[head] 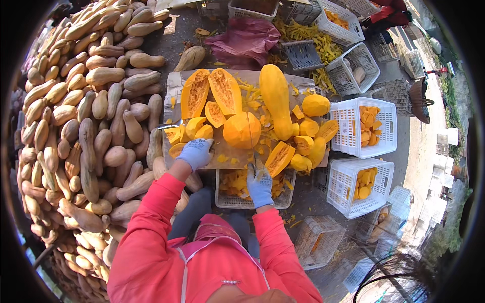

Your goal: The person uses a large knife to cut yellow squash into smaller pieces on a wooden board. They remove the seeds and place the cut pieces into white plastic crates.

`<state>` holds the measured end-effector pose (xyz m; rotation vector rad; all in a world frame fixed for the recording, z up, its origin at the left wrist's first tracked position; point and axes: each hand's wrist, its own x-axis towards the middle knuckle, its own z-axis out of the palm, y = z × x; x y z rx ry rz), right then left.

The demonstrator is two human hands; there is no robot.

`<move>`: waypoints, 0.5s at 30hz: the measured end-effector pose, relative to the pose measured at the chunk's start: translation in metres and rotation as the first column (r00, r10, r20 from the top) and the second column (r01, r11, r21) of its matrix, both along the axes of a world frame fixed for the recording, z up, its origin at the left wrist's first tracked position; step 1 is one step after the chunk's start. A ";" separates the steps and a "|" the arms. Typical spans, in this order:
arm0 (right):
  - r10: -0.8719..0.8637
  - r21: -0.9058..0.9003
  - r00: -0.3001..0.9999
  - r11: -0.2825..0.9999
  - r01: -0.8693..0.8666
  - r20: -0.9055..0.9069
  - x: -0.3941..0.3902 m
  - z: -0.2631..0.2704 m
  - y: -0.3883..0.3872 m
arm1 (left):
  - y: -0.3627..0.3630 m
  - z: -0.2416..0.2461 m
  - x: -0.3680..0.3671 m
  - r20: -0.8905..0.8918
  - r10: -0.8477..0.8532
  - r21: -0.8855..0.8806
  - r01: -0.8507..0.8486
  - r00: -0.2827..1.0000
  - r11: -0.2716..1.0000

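My right hand, in a blue-and-white work glove, grips the handle of a long knife. The thin blade points away from me, over a peeled orange squash on the cutting board; whether it has cut in cannot be told. My left hand, gloved too, is at the board's near left, close to several cut squash chunks; its fingertips are hard to make out. Beyond lie two seeded squash halves. A whole peeled squash lies right of the blade, beside more pieces.
Unpeeled squashes are heaped along the left. Under the board's near edge sits a crate of scraps. White plastic crates with cut squash stand at the right. A purple sack and peelings lie beyond the board.
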<state>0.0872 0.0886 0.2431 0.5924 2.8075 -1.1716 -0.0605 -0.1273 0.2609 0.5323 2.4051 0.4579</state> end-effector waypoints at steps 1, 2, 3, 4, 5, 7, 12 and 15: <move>0.014 0.018 1.000 1.000 -0.014 0.001 -0.006 -0.004 -0.004 | 0.002 -0.014 0.000 -0.045 0.061 0.057 -0.058 0.997 0.997; -0.011 -0.047 0.995 0.999 0.015 0.098 -0.012 -0.006 -0.008 | 0.003 -0.027 -0.005 -0.015 0.113 0.106 -0.111 0.993 0.988; -0.011 -0.033 0.994 0.999 0.014 0.107 -0.013 -0.010 -0.010 | 0.013 -0.037 -0.014 0.027 0.162 0.162 -0.165 0.986 0.973; -0.006 -0.025 0.994 1.000 0.009 0.107 -0.015 -0.012 -0.013 | 0.021 -0.040 -0.025 0.061 0.213 0.211 -0.222 0.975 0.952; -0.002 -0.017 0.994 1.000 0.004 0.107 -0.016 -0.015 -0.016 | 0.029 -0.042 -0.033 0.107 0.260 0.245 -0.279 0.960 0.929; -0.020 -0.005 0.997 1.000 0.020 0.079 -0.015 -0.027 -0.017 | 0.052 -0.035 -0.051 0.205 0.338 0.307 -0.388 0.919 0.869; -0.047 0.026 0.992 0.999 0.045 0.116 -0.016 -0.024 -0.027 | 0.088 -0.010 -0.086 0.356 0.338 0.257 -0.439 0.871 0.861; -0.077 0.036 0.986 0.997 0.072 0.148 -0.018 -0.025 -0.028 | 0.099 -0.022 -0.104 0.273 0.218 0.186 -0.274 0.937 0.944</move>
